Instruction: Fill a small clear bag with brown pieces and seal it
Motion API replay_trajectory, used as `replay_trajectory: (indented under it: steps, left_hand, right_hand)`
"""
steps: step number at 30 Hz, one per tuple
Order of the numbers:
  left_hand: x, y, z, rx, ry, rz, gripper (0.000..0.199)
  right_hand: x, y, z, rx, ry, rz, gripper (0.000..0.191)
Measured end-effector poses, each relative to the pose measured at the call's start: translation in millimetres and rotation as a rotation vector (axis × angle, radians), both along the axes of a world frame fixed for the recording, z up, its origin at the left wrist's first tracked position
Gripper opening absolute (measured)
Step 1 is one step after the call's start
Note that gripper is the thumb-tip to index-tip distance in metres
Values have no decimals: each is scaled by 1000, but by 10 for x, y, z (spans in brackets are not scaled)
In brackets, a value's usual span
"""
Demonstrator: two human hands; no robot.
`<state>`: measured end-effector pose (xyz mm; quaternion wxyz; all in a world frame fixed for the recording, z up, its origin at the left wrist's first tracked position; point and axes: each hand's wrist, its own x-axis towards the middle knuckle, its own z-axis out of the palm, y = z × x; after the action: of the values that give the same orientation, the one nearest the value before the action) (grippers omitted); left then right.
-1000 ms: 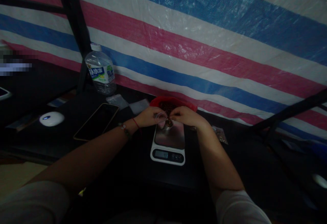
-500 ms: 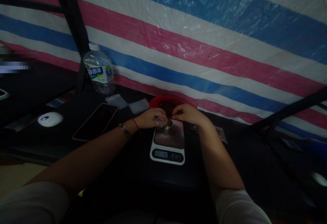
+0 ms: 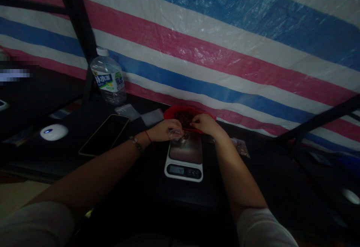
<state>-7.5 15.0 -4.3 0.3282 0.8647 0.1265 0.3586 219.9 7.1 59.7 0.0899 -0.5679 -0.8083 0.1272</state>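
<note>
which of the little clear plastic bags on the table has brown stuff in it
The small bag lying right of the scale, past the right hand's wrist, holds brownish bits. The two flat bags near the water bottle look empty.

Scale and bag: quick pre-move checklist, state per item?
1. Left hand grips small clear bag over the scale: ok.
2. Right hand is at red bowl of dark pieces: ok.
3. Bag mouth open: cannot tell.
4. Scale display lit: ok; reading: cannot tell.
5. Phone and water bottle lie apart from the hands: ok.
</note>
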Motion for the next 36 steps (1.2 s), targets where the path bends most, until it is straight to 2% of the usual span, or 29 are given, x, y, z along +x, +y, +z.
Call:
replay_trajectory:
  steps: [5,9,13,19,29,36]
  left_hand:
    - [-7,-12,27,-4,4,19,14]
    - [-15,-12,41,-9,23,33,15]
    - [-23,-6,42,-5,35,45,14]
    - [-25,9,23,-19,38,35,14]
    - [-36,14,21,-18,43,32,15]
    - [-34,32,5,-5,54,54,17]
  right_hand:
    - [30,107,-140,-3,-120,-41,18]
    - [2,48,-75,-6,-10,22,21]
    - [-57,-51,21,-91,122,129,24]
    - [-109,-108,65,-158,170,212,17]
    - [-125,-103,64,-182,177,237,18]
    - [-101,-147,150,-225,197,213,19]
